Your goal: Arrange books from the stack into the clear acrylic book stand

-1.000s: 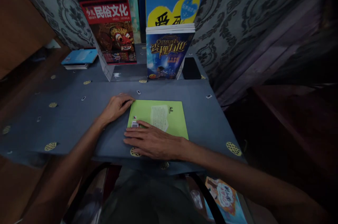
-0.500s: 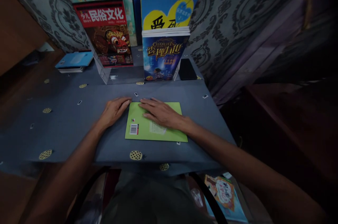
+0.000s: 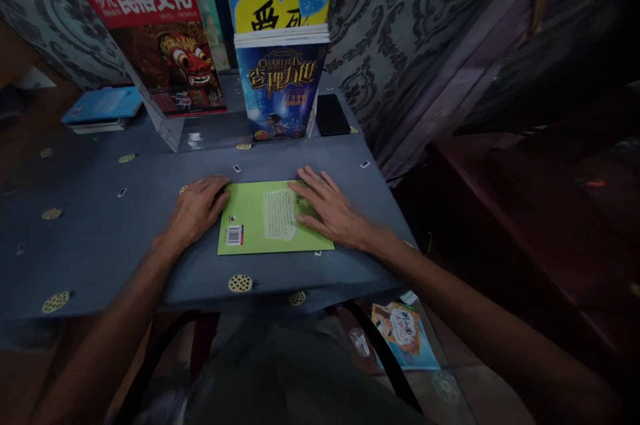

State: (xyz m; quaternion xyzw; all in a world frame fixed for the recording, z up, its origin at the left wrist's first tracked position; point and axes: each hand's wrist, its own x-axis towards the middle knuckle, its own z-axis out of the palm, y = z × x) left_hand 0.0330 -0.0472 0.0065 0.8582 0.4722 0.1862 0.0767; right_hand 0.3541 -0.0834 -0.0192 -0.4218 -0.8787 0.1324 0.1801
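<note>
A thin green book (image 3: 250, 211) lies flat on the patterned blue-grey tablecloth (image 3: 150, 238), its back cover with a barcode facing up. My right hand (image 3: 327, 208) rests over the book's right part, palm down with the fingers stretched out; it covers that end of the cover. At the book's left edge lies my left hand (image 3: 197, 210), fingers extended and lightly bent, the fingertips by the upper left corner. Neither hand grips anything.
Behind the book, clear stands hold a red folk-culture book (image 3: 170, 51) and a blue Charlie IX book (image 3: 283, 91). A black phone (image 3: 333, 115) lies to their right, blue books (image 3: 104, 107) to the left. Below the table's right side is another picture book (image 3: 405, 335).
My right hand has slid right across the green book, uncovering its printed text panel. My left hand stays by the left edge. The camera view has shifted a little.
</note>
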